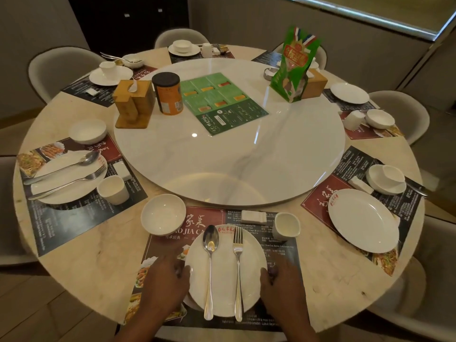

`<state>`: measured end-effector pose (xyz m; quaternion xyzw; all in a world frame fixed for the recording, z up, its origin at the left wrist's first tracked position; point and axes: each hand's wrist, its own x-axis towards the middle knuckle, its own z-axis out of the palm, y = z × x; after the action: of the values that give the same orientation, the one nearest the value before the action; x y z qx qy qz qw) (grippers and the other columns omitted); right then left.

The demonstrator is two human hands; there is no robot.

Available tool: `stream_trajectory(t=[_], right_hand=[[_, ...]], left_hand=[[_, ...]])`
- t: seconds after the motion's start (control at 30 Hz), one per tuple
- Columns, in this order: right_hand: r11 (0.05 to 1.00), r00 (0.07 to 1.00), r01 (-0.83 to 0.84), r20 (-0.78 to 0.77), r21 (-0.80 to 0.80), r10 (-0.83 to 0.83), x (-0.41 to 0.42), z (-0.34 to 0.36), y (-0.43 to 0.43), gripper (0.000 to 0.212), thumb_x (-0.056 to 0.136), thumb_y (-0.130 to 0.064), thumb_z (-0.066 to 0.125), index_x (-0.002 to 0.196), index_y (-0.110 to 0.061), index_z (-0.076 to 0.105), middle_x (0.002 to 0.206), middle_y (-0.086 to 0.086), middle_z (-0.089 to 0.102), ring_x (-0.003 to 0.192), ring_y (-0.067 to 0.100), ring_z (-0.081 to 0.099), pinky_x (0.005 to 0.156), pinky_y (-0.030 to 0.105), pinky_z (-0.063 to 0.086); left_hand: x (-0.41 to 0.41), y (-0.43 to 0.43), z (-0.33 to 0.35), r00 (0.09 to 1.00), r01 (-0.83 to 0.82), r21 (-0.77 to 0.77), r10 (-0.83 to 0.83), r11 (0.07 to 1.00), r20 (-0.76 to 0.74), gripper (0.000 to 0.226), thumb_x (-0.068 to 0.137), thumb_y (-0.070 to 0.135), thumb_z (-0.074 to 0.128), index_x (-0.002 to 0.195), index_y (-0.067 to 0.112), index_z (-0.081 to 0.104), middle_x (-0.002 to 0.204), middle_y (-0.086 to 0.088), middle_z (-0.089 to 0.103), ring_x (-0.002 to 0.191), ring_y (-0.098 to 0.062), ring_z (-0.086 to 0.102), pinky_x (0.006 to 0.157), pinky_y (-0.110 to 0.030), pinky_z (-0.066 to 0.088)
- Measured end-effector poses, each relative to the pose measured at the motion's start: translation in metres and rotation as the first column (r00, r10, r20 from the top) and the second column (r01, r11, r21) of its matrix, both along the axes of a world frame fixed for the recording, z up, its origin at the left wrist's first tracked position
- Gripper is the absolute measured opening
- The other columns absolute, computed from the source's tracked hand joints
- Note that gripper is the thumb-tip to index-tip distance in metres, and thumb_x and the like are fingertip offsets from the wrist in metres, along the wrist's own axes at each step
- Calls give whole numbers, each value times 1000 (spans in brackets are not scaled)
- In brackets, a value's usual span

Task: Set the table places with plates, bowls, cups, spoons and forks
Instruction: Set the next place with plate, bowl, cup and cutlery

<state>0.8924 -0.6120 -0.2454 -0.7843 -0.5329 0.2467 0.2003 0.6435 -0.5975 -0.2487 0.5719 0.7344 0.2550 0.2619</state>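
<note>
A white plate point(254, 255) lies on the placemat point(283, 257) right in front of me, with a spoon point(210, 267) and a fork point(238, 270) side by side on it. My left hand point(164, 280) grips the plate's left rim and my right hand point(281, 282) grips its right rim. A white bowl point(162, 214) stands at the mat's upper left. A white cup point(287, 225) stands at the upper right, next to a small white rest point(254, 216).
Other places ring the round table: left, a plate point(56, 183) with spoon and fork, a cup point(113, 190) and a bowl point(88, 130); right, a plate point(362, 219) and a bowl point(385, 178). The lazy Susan point(246, 169) carries a menu, tissue boxes, an orange can and a green bag. Chairs surround the table.
</note>
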Motion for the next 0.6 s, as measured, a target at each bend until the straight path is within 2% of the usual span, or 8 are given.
stream_trajectory(t=[0.07,0.17,0.23,0.43,0.6], right_hand=[[998,998,-10,-58,-66,6,4,0,-5,8,88,-31,63,96,-30,61,75,-13,63,73,3,60,74,27,55],[998,992,-22,-128,-64,14,3,-3,-10,29,92,-26,62,119,-35,60,79,-15,65,77,1,59,69,16,43],[998,989,-4,-148,-56,-4,2,-3,-9,31,92,-26,62,122,-34,61,83,-15,66,81,2,60,73,19,46],[996,979,26,-202,-83,-42,4,-6,-4,33,92,-24,62,122,-38,60,84,-15,67,80,5,63,77,31,57],[997,975,22,-217,-72,-37,5,-9,-4,36,91,-23,63,124,-36,61,84,-14,68,83,4,63,79,27,54]], left_hand=[[-5,-1,-6,999,-12,-77,16,997,48,22,82,19,74,103,17,70,79,8,70,72,-9,65,66,-22,47],[-7,-1,-12,994,-44,-160,59,986,92,7,82,17,72,89,16,73,75,5,71,73,-14,67,70,-31,55],[-7,-1,-14,992,-54,-162,71,985,105,6,82,18,73,87,19,74,76,6,72,73,-11,67,76,-36,57],[-6,3,-15,991,-54,-184,75,981,110,7,83,19,72,85,25,73,76,10,72,73,-8,65,77,-32,55],[-6,3,-16,992,-61,-184,81,981,99,7,82,17,72,85,24,73,74,10,71,72,-6,65,74,-29,53]])
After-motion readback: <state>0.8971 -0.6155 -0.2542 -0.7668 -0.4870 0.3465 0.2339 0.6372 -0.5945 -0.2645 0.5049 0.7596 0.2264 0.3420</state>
